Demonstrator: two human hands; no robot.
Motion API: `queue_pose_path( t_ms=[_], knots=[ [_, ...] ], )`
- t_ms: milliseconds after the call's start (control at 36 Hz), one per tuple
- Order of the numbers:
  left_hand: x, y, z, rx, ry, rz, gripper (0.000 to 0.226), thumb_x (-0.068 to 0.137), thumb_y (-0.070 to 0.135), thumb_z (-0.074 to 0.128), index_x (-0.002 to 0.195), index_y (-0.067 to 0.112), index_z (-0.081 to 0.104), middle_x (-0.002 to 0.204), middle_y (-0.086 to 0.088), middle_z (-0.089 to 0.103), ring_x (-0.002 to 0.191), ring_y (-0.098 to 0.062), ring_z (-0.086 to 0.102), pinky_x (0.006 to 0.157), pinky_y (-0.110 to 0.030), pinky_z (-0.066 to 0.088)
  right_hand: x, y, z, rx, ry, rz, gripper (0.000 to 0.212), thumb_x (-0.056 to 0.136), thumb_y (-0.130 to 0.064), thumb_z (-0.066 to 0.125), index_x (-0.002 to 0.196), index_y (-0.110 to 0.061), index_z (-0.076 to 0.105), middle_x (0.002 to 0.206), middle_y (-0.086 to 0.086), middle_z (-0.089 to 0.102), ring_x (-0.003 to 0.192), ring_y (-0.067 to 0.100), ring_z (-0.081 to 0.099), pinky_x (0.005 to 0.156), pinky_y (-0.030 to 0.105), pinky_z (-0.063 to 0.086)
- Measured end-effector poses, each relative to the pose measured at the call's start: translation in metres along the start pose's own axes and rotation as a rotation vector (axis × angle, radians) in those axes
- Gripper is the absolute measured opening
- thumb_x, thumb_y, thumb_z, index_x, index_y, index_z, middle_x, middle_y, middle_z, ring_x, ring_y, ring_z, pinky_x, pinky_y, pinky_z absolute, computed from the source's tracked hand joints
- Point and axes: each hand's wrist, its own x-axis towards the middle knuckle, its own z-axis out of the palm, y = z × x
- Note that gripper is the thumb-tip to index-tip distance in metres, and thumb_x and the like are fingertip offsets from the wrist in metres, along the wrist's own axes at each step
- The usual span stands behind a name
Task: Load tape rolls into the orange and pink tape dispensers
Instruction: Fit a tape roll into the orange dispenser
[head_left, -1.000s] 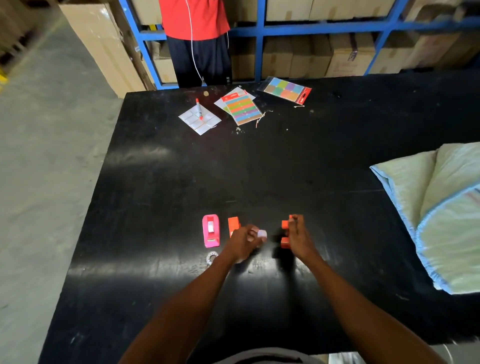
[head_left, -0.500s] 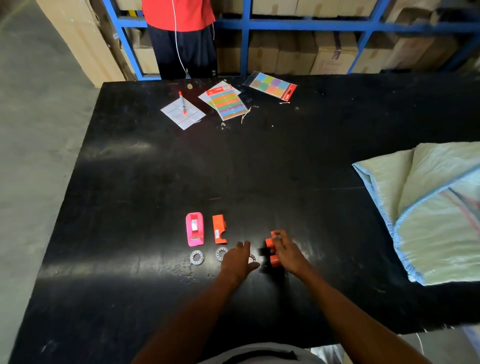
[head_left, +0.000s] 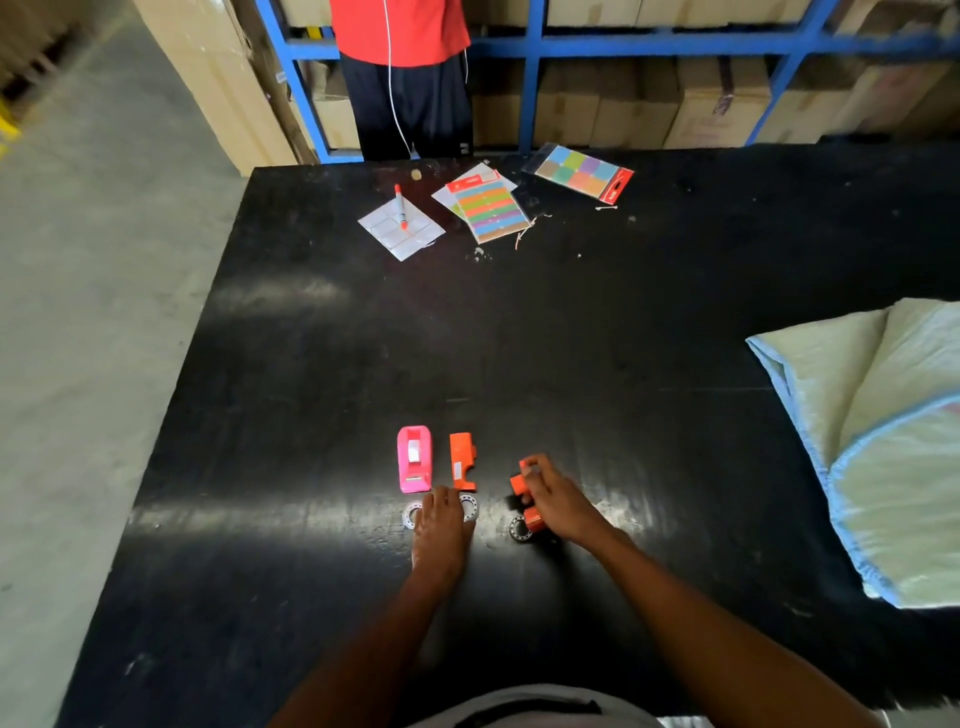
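Your right hand (head_left: 558, 501) is closed around an orange plastic tape dispenser body (head_left: 525, 499) just above the black table (head_left: 311, 415), with a clear tape roll (head_left: 518, 529) touching it. Your left hand (head_left: 440, 535) lies flat, fingers loosely together, between two more clear rolls, just below the pink plastic dispenser (head_left: 414, 458) and a separate orange dispenser piece (head_left: 462, 460)

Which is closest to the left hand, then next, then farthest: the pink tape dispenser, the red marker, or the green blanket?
Going out from the left hand:
1. Pink tape dispenser, just beyond the fingertips, slightly left.
2. Green blanket, folded at the table's right edge.
3. Red marker, lying on a white sheet at the far end of the table.
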Motion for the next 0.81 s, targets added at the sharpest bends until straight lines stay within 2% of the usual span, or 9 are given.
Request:
queue_pose_path(
  t_ms=[83, 167, 222, 333, 472, 556, 611, 694, 806],
  knots=[
    [0.001, -0.002, 0.000, -0.050, -0.005, 0.053, 0.042, 0.090, 0.039, 0.058, 0.124, 0.015, 0.052, 0.121, -0.007, 0.057, 0.113, -0.024, 0.053, 0.093, -0.036, 0.044, -0.002, 0.000, -0.002, -0.023, -0.018, -0.021, 0.027, 0.105, -0.037, 0.036, 0.123, -0.022, 0.049, 0.083, -0.013, 0.060, 0.065, 0.000, 0.061, 0.051, 0.009, 0.045],
    [-0.001, 0.001, -0.012, -0.258, -0.016, 0.188, 0.038, 0.084, 0.049, 0.058, 0.112, 0.023, 0.059, 0.104, -0.002, 0.068, 0.095, -0.019, 0.063, 0.082, -0.033, 0.050, -0.001, 0.002, -0.005, -0.083, -0.040, -0.059, 0.028, 0.104, -0.043, 0.035, 0.123, -0.029, 0.050, 0.092, -0.007, 0.067, 0.073, 0.012, 0.066, 0.066, 0.025, 0.050],
    [-0.002, 0.007, -0.029, -0.354, -0.093, 0.283, 0.032, 0.081, 0.046, 0.064, 0.104, 0.024, 0.062, 0.098, 0.003, 0.072, 0.086, -0.011, 0.065, 0.075, -0.026, 0.051, -0.001, 0.000, -0.005, -0.129, -0.065, -0.091, 0.032, 0.103, -0.047, 0.035, 0.126, -0.031, 0.050, 0.105, -0.004, 0.066, 0.087, 0.013, 0.062, 0.078, 0.028, 0.044],
    [0.006, 0.013, -0.058, -0.501, -0.294, 0.310, 0.041, 0.080, 0.047, 0.071, 0.112, 0.023, 0.064, 0.098, 0.004, 0.072, 0.085, -0.008, 0.065, 0.080, -0.029, 0.056, -0.002, -0.005, 0.000, -0.142, -0.093, -0.150, 0.034, 0.102, -0.048, 0.035, 0.129, -0.033, 0.050, 0.117, -0.006, 0.067, 0.105, 0.012, 0.062, 0.092, 0.030, 0.045],
    [0.018, 0.019, -0.085, -0.631, -0.433, 0.244, 0.033, 0.082, 0.034, 0.075, 0.109, 0.017, 0.066, 0.094, 0.006, 0.065, 0.087, -0.008, 0.061, 0.085, -0.028, 0.052, -0.004, -0.015, 0.001, -0.073, -0.060, -0.173, 0.036, 0.104, -0.043, 0.036, 0.132, -0.027, 0.052, 0.108, -0.012, 0.062, 0.101, 0.009, 0.061, 0.090, 0.027, 0.043],
    [0.018, 0.022, -0.098, -0.705, -0.511, 0.210, 0.015, 0.089, 0.023, 0.068, 0.103, 0.020, 0.066, 0.095, 0.008, 0.067, 0.085, 0.003, 0.064, 0.083, -0.018, 0.051, -0.003, -0.019, -0.001, -0.012, -0.040, -0.171, 0.031, 0.104, -0.040, 0.040, 0.128, -0.028, 0.055, 0.105, -0.011, 0.066, 0.095, 0.006, 0.063, 0.085, 0.025, 0.046],
    [0.017, 0.025, -0.104, -0.770, -0.550, 0.155, 0.020, 0.093, 0.021, 0.063, 0.111, 0.013, 0.064, 0.102, -0.001, 0.067, 0.095, -0.006, 0.066, 0.091, -0.027, 0.052, -0.004, -0.021, -0.002, 0.027, -0.029, -0.180, 0.028, 0.104, -0.037, 0.042, 0.125, -0.028, 0.058, 0.103, -0.009, 0.067, 0.091, 0.005, 0.063, 0.081, 0.021, 0.046],
    [0.018, 0.031, -0.109, -0.836, -0.613, 0.087, 0.037, 0.096, 0.028, 0.057, 0.124, 0.005, 0.059, 0.106, -0.011, 0.068, 0.104, -0.024, 0.068, 0.094, -0.036, 0.054, -0.006, -0.023, -0.002, 0.061, -0.006, -0.212, 0.026, 0.104, -0.027, 0.044, 0.123, -0.022, 0.061, 0.106, -0.009, 0.065, 0.093, 0.004, 0.060, 0.077, 0.004, 0.041],
    [0.017, 0.040, -0.111, -0.896, -0.627, 0.030, 0.029, 0.097, 0.034, 0.053, 0.104, 0.010, 0.067, 0.095, -0.012, 0.071, 0.095, -0.025, 0.071, 0.100, -0.041, 0.052, -0.008, -0.026, 0.002, 0.186, 0.024, -0.176, 0.023, 0.105, -0.025, 0.041, 0.108, -0.024, 0.064, 0.092, -0.013, 0.066, 0.075, -0.008, 0.060, 0.071, 0.010, 0.045]
  ],
)
